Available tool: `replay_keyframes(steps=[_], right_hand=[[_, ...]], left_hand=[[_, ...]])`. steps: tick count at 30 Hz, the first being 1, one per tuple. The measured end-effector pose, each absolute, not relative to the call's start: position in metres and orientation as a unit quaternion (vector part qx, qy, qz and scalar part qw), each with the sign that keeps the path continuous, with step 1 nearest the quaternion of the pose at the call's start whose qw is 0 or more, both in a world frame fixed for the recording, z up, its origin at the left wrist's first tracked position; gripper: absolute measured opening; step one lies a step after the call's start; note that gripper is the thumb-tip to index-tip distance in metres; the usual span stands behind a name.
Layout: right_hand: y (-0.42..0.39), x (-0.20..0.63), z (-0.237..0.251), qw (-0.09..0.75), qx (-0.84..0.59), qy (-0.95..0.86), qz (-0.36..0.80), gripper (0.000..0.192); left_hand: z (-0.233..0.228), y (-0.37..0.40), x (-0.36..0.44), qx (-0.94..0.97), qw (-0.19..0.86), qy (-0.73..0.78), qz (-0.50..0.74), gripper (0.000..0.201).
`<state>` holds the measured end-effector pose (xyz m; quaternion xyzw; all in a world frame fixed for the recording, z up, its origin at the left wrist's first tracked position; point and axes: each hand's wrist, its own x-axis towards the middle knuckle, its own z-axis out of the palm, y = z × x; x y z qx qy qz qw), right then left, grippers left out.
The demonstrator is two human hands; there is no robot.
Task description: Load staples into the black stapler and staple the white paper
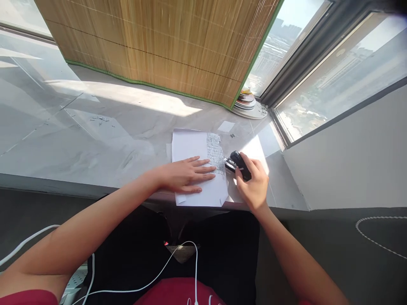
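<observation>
White paper lies at the front edge of the marble-look sill, its near side reaching the edge. Many staples form a dense patch of rows along its right part. My left hand rests flat on the paper with fingers spread, the fingertips at the staple patch. In my right hand is a black stapler, its front end at the paper's right edge. The stapler's jaws look apart; whether paper sits between them is hard to make out.
A bamboo blind with green edging hangs behind. Stacked plates stand in the far corner by the window. Loose staples lie to the left, and small staple strips beside a white paper square. A white cable crosses my lap.
</observation>
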<state>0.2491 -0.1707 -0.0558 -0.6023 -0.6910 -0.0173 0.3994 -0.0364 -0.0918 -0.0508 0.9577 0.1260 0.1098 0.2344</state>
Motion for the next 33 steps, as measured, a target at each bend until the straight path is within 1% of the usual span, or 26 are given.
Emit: replay_keyframes(steps=[4,7,9,11,13,14,17,19,21,24,30,33], right_hand=[[-0.170,0.248,-0.057,0.432,-0.623,-0.652,-0.020,0.043],[-0.171,0.251,-0.057,0.461,-0.641,-0.612,-0.046,0.038],[-0.171,0.248,-0.053,0.483,-0.647,-0.585,-0.069,0.036],[-0.169,0.235,-0.048,0.504,-0.643,-0.572,-0.069,0.035],[-0.163,0.212,-0.044,0.516,-0.629,-0.580,-0.032,0.035],[-0.159,0.198,-0.044,0.518,-0.620,-0.589,-0.003,0.035],[-0.140,0.157,-0.050,0.507,-0.597,-0.617,0.080,0.034],[-0.129,0.139,-0.057,0.491,-0.598,-0.623,0.114,0.035],[-0.123,0.134,-0.064,0.475,-0.606,-0.625,0.127,0.038],[-0.130,0.149,-0.070,0.455,-0.618,-0.631,0.117,0.041],[-0.156,0.211,-0.076,0.465,-0.658,-0.587,0.073,0.036],[-0.149,0.235,-0.074,0.464,-0.674,-0.566,0.102,0.039]], left_hand=[[-0.056,-0.089,-0.037,0.970,0.193,0.105,0.108,0.054],[-0.058,-0.089,-0.037,0.974,0.161,0.093,0.132,0.050],[-0.058,-0.089,-0.038,0.973,0.144,0.078,0.162,0.043],[-0.056,-0.089,-0.040,0.969,0.131,0.060,0.202,0.032],[-0.055,-0.088,-0.044,0.957,0.113,0.076,0.258,0.022],[-0.054,-0.087,-0.047,0.944,0.098,0.106,0.295,0.021],[-0.055,-0.083,-0.053,0.880,0.047,0.236,0.410,0.034],[-0.056,-0.081,-0.055,0.844,0.033,0.299,0.445,0.040],[-0.058,-0.080,-0.055,0.832,0.035,0.335,0.441,0.043],[-0.060,-0.080,-0.053,0.830,0.046,0.367,0.417,0.044],[-0.063,-0.077,-0.049,0.826,0.063,0.399,0.394,0.043],[-0.063,-0.076,-0.048,0.828,0.071,0.403,0.383,0.044]])
